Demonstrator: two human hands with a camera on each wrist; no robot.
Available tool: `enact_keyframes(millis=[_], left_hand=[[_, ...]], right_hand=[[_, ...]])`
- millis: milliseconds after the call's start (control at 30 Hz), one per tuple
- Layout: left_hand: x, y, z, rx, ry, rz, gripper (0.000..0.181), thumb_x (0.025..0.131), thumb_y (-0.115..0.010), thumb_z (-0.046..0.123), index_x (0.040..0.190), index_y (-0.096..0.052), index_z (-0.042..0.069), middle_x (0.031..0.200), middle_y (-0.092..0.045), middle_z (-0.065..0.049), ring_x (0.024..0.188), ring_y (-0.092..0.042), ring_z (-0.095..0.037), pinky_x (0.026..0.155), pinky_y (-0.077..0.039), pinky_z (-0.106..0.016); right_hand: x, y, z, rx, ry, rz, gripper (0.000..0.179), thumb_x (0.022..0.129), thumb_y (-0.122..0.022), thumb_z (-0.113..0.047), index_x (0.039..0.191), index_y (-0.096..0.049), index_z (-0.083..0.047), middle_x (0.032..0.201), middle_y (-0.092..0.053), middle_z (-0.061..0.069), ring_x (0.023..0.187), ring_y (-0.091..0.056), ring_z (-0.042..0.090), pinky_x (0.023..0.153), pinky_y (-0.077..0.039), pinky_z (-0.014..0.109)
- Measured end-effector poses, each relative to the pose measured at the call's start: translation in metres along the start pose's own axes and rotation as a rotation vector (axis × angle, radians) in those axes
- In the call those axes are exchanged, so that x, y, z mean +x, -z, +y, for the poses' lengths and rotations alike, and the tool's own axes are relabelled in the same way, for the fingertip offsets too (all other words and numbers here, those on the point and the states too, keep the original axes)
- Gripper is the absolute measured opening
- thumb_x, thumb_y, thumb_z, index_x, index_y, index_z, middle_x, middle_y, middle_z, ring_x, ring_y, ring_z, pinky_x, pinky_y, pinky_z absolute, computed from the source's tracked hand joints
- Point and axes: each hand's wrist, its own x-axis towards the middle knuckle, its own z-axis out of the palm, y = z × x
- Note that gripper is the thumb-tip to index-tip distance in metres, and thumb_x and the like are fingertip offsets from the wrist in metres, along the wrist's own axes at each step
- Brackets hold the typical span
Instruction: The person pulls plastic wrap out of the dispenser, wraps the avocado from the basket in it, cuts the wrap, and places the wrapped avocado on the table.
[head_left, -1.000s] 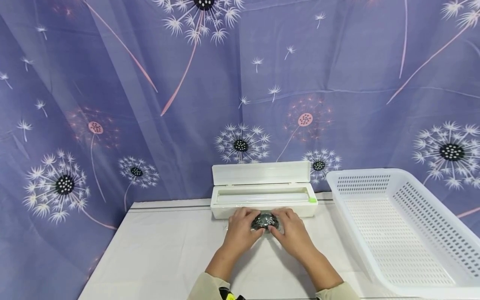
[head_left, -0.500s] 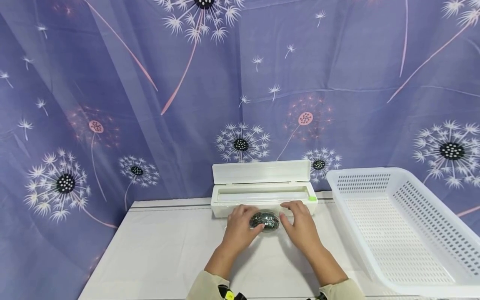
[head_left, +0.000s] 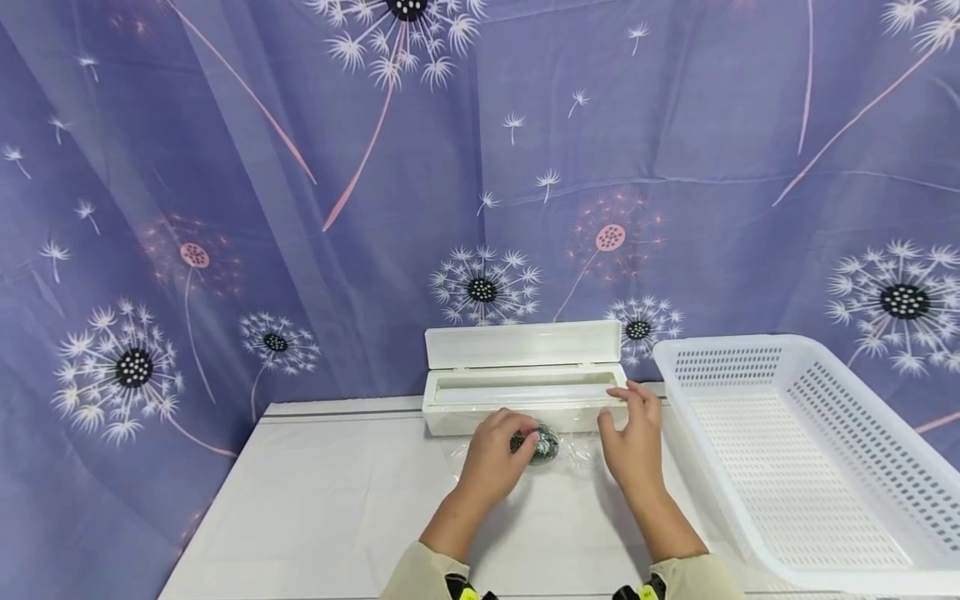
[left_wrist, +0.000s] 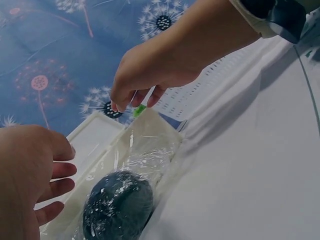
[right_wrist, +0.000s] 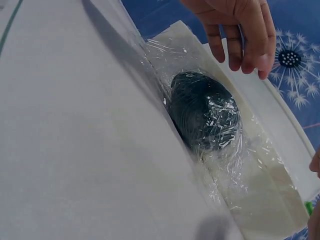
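Note:
A dark green, rounded, egg-shaped object (head_left: 547, 447) lies under clear cling film (left_wrist: 150, 152) against the front of a white cling film dispenser (head_left: 457, 419). My left hand (head_left: 491, 458) hovers beside and over it; in the right wrist view the hand's loosely bent fingers stand apart from the object. My right hand (head_left: 635, 442) is at the dispenser's right end, fingertips right by the small green slider (left_wrist: 139, 110). The film stretches from the dispenser over the object. Inside the dispenser, a white film roll (head_left: 517, 394) shows, with the lid (head_left: 522, 345) raised.
A large white perforated basket (head_left: 693, 450) stands on the right of the white-covered table (head_left: 322, 500). Behind the dispenser hangs a blue-purple curtain (head_left: 360, 333) with a dandelion print.
Both hands were round the dark object. The right hand has let go and moved right to the dispenser's end. The left hand has lifted slightly and shifted right over the object.

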Motion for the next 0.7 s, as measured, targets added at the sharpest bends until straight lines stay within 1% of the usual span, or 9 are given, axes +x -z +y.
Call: enact_keyframes(millis=[67, 167, 233, 300, 400, 467, 533, 600, 700], left_hand=[[0.002, -0.003, 0.002, -0.027, -0.014, -0.018, 0.011, 0.094, -0.070, 0.021, 0.103, -0.076, 0.016, 0.096, -0.071, 0.006, 0.091, -0.063, -0.010, 0.084, -0.053, -0.027], [0.007, -0.008, 0.006, -0.042, -0.012, -0.052, 0.012, 0.096, -0.068, 0.025, 0.103, -0.075, 0.017, 0.092, -0.068, 0.007, 0.088, -0.060, -0.008, 0.081, -0.051, -0.023], [0.012, -0.011, 0.009, -0.025, -0.007, -0.072, 0.014, 0.096, -0.068, 0.025, 0.105, -0.075, 0.018, 0.092, -0.067, 0.008, 0.088, -0.059, -0.007, 0.081, -0.051, -0.022], [0.017, -0.016, 0.012, 0.002, -0.014, -0.088, 0.015, 0.096, -0.068, 0.025, 0.107, -0.075, 0.018, 0.093, -0.067, 0.008, 0.088, -0.060, -0.007, 0.081, -0.051, -0.021], [0.023, -0.023, 0.014, 0.061, -0.053, -0.108, 0.018, 0.096, -0.067, 0.025, 0.111, -0.075, 0.018, 0.100, -0.070, 0.007, 0.094, -0.063, -0.008, 0.086, -0.052, -0.022], [0.028, -0.028, 0.015, 0.094, -0.097, -0.107, 0.019, 0.096, -0.068, 0.025, 0.113, -0.075, 0.018, 0.104, -0.071, 0.006, 0.098, -0.065, -0.010, 0.089, -0.052, -0.022], [0.033, -0.032, 0.016, 0.128, -0.139, -0.103, 0.021, 0.095, -0.068, 0.025, 0.114, -0.075, 0.018, 0.106, -0.071, 0.005, 0.100, -0.065, -0.011, 0.090, -0.053, -0.022], [0.039, -0.036, 0.018, 0.164, -0.179, -0.102, 0.022, 0.095, -0.069, 0.025, 0.114, -0.075, 0.019, 0.106, -0.071, 0.005, 0.099, -0.065, -0.011, 0.089, -0.053, -0.022], [0.047, -0.040, 0.021, 0.216, -0.211, -0.130, 0.024, 0.096, -0.068, 0.026, 0.117, -0.074, 0.019, 0.107, -0.069, 0.005, 0.099, -0.064, -0.011, 0.089, -0.052, -0.022]], right_hand=[[0.001, 0.001, 0.003, 0.026, -0.040, 0.024, 0.035, 0.089, -0.061, 0.001, 0.124, -0.059, 0.003, 0.146, -0.039, 0.026, 0.139, -0.038, 0.046, 0.111, -0.035, 0.060], [0.003, 0.001, 0.007, 0.043, -0.076, 0.036, 0.044, 0.089, -0.061, 0.000, 0.132, -0.054, 0.004, 0.150, -0.036, 0.026, 0.142, -0.035, 0.045, 0.114, -0.032, 0.060], [0.004, 0.002, 0.011, 0.053, -0.102, 0.020, 0.050, 0.090, -0.061, -0.001, 0.138, -0.050, 0.004, 0.152, -0.034, 0.027, 0.144, -0.033, 0.044, 0.117, -0.030, 0.060], [0.005, 0.003, 0.015, 0.075, -0.143, -0.017, 0.056, 0.092, -0.061, -0.004, 0.145, -0.044, 0.005, 0.156, -0.031, 0.028, 0.146, -0.031, 0.044, 0.119, -0.029, 0.060], [0.006, 0.004, 0.019, 0.137, -0.231, -0.102, 0.066, 0.098, -0.058, -0.012, 0.155, -0.029, 0.004, 0.162, -0.023, 0.028, 0.148, -0.029, 0.045, 0.121, -0.028, 0.058], [0.007, 0.005, 0.020, 0.186, -0.298, -0.167, 0.071, 0.102, -0.054, -0.019, 0.160, -0.018, 0.000, 0.166, -0.019, 0.025, 0.150, -0.028, 0.043, 0.123, -0.028, 0.055], [0.007, 0.006, 0.022, 0.224, -0.348, -0.211, 0.073, 0.105, -0.050, -0.025, 0.162, -0.010, -0.004, 0.167, -0.017, 0.023, 0.151, -0.028, 0.041, 0.124, -0.027, 0.053], [0.008, 0.006, 0.025, 0.248, -0.374, -0.232, 0.073, 0.106, -0.048, -0.028, 0.162, -0.008, -0.006, 0.167, -0.019, 0.022, 0.152, -0.029, 0.039, 0.124, -0.028, 0.050], [0.008, 0.004, 0.029, 0.250, -0.366, -0.225, 0.069, 0.106, -0.048, -0.027, 0.162, -0.013, -0.006, 0.165, -0.025, 0.023, 0.149, -0.034, 0.036, 0.122, -0.033, 0.044]])
